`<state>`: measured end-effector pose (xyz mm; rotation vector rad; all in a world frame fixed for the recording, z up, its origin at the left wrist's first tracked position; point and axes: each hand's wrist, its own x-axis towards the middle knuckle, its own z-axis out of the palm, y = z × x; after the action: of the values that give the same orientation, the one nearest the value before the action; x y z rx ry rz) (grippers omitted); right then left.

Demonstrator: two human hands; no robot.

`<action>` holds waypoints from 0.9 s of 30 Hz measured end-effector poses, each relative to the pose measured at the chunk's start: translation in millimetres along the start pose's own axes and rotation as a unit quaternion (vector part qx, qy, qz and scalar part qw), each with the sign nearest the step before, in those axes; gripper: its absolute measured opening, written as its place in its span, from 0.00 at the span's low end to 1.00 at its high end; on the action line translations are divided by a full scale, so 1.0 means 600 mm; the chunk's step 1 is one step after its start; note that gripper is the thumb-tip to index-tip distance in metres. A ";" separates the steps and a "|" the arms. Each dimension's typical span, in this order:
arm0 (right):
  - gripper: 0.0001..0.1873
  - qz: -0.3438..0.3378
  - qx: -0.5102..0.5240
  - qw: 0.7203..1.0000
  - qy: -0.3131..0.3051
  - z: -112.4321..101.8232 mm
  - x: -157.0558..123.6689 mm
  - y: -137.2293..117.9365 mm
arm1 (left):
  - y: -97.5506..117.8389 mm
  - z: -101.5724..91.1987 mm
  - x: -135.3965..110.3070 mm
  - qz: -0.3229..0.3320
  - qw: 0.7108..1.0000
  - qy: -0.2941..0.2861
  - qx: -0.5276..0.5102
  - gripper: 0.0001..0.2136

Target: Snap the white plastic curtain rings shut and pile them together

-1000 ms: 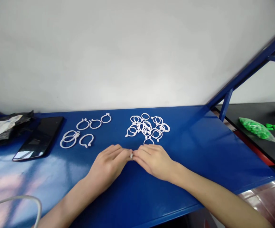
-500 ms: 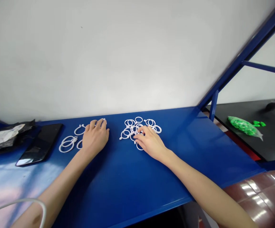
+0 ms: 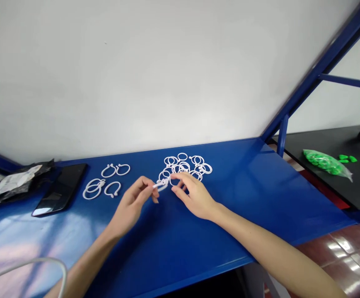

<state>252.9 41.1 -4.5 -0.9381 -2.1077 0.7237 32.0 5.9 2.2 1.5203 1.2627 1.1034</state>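
A heap of several white plastic rings point(image 3: 186, 167) lies on the blue shelf point(image 3: 254, 194) near the wall. My left hand point(image 3: 133, 205) pinches a white ring point(image 3: 160, 185) by its end, just left of the heap. My right hand point(image 3: 194, 194) is at the heap's front edge, thumb and forefinger closed on the other side of that ring. To the left lies a smaller group of white rings point(image 3: 105, 182), spread out singly and in a stack.
A black phone point(image 3: 60, 188) and a black packet with a white label point(image 3: 15, 182) lie at the far left. A white cable point(image 3: 27, 265) curves at the bottom left. On a black table to the right rests a bag of green pieces point(image 3: 325, 162).
My left hand came back from the left group of rings to the middle, with one ring fewer lying there. Both hands now meet on a ring in front of the heap.
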 end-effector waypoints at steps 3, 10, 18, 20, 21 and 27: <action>0.09 0.025 0.081 0.995 -0.045 0.008 -0.004 -0.012 | -0.003 0.023 -0.025 -0.030 0.997 -0.030 -0.068 0.14; 0.05 0.049 0.133 0.989 -0.051 0.016 -0.012 -0.020 | 0.004 0.035 -0.035 -0.050 0.994 -0.090 -0.026 0.16; 0.03 0.008 0.099 0.994 -0.037 0.022 -0.020 -0.027 | 0.004 0.040 -0.050 -0.092 0.992 -0.066 -0.047 0.12; 0.03 -0.006 0.097 0.995 -0.030 0.022 -0.021 -0.027 | 0.002 0.039 -0.051 -0.075 0.995 -0.051 -0.046 0.11; 0.03 -0.013 0.093 0.995 -0.024 0.021 -0.021 -0.026 | 0.000 0.038 -0.051 -0.064 0.996 -0.042 -0.035 0.11; 0.03 -0.022 0.081 0.996 -0.008 0.019 -0.017 -0.022 | -0.007 0.029 -0.047 -0.020 0.998 0.006 0.051 0.12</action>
<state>243.9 23.1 -5.8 -0.7979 -2.0419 0.8667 44.9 -22.5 -9.2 1.5590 1.3708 1.0363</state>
